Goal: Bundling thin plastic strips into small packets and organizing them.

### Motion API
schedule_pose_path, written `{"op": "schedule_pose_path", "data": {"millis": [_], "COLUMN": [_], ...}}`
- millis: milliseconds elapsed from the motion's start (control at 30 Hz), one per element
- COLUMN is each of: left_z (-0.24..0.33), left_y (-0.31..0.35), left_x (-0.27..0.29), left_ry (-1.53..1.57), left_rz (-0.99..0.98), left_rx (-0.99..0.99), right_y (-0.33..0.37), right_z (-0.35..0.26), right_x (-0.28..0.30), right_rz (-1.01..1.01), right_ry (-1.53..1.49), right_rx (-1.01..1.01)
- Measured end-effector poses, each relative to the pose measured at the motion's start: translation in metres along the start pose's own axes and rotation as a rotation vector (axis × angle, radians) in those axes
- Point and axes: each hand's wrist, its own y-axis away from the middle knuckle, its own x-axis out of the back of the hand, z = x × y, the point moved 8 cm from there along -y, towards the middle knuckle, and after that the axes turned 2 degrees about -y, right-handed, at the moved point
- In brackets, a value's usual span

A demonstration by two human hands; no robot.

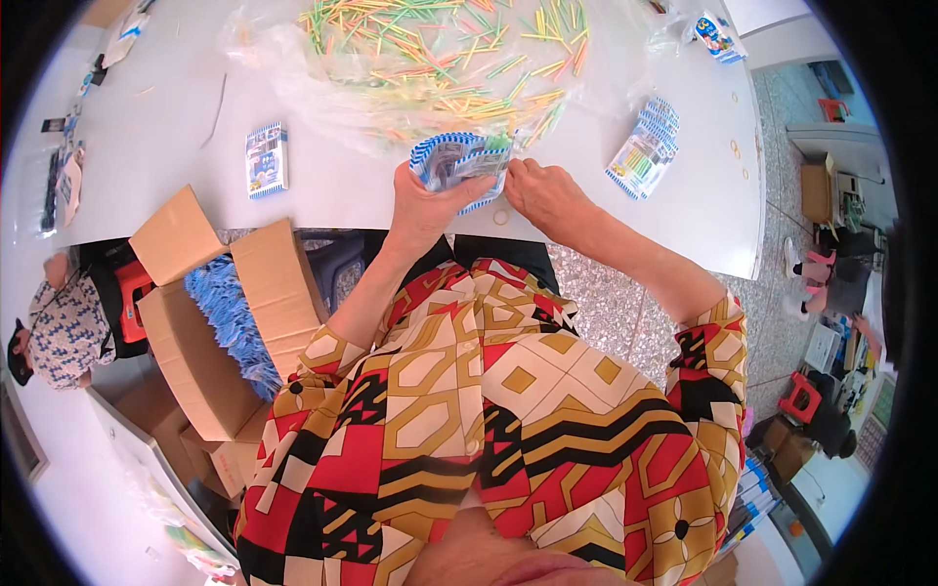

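Note:
My left hand is closed around a clear plastic packet with blue-and-white striped edges, its thumb lying across the front. The packet's top gapes, and some green sticks show at its right side. My right hand has its fingers curled together in a pinch at the packet's right edge; the exact grip is partly hidden. Just beyond both hands, a heap of thin green, yellow and orange sticks lies spread over clear plastic sheeting on the white table.
A similar packet lies to the left, and overlapping packets lie to the right. Another packet is at the far right corner. Below the table's left edge stands an open cardboard box holding blue packets. A person sits at the left.

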Motion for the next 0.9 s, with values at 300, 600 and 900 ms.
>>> {"op": "schedule_pose_path", "data": {"millis": [300, 600, 900], "left_z": [-0.003, -0.009, -0.008], "left_y": [0.001, 0.002, 0.003], "left_x": [0.003, -0.007, -0.018], "left_ry": [-0.006, -0.029, -0.05], "left_rz": [-0.019, -0.06, -0.099], "left_rx": [0.005, 0.058, 0.078], "right_y": [0.009, 0.04, 0.028], "right_z": [0.053, 0.079, 0.037], "right_x": [0.005, 0.105, 0.139], "right_rz": [0.277, 0.574, 0.562], "right_ry": [-0.42, -1.393, -1.111], "right_rx": [-0.239, -0.351, -0.136]}}
